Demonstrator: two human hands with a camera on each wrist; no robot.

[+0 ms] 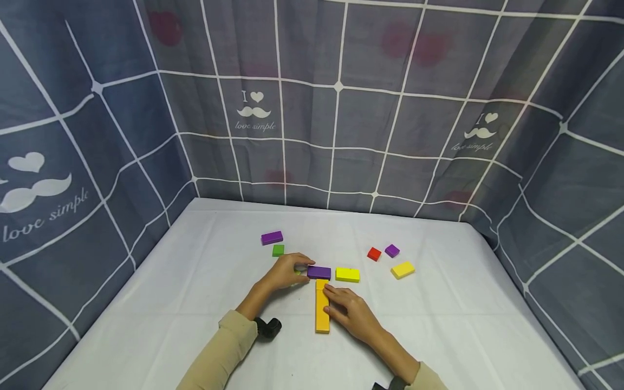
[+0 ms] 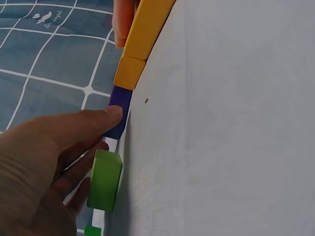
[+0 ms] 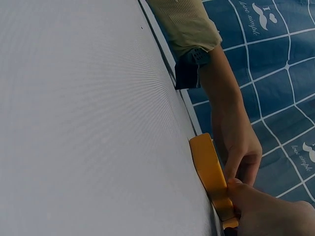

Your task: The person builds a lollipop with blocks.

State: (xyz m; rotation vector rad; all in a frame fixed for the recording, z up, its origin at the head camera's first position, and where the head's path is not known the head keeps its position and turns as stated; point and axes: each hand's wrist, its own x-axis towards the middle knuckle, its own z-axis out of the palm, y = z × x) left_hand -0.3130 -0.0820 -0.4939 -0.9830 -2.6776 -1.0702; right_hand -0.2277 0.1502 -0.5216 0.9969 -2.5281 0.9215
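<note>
My left hand (image 1: 286,271) pinches the left end of a purple block (image 1: 319,272), thumb on the near side and a finger on the far side. The thumb also shows on the purple block (image 2: 119,93) in the left wrist view. Below it, a long orange block (image 1: 322,314) and a short orange block (image 1: 322,284) form a line meeting the purple one. My right hand (image 1: 353,313) touches their right side with its fingertips and thumb, fingers extended. A light green block (image 2: 105,179) lies by the left fingers, mostly hidden in the head view.
A yellow block (image 1: 348,275) lies just right of the purple one. Farther left are another purple block (image 1: 272,238) and a green cube (image 1: 278,250). To the right lie a red cube (image 1: 374,254), a small purple block (image 1: 392,250) and a yellow-orange block (image 1: 402,270).
</note>
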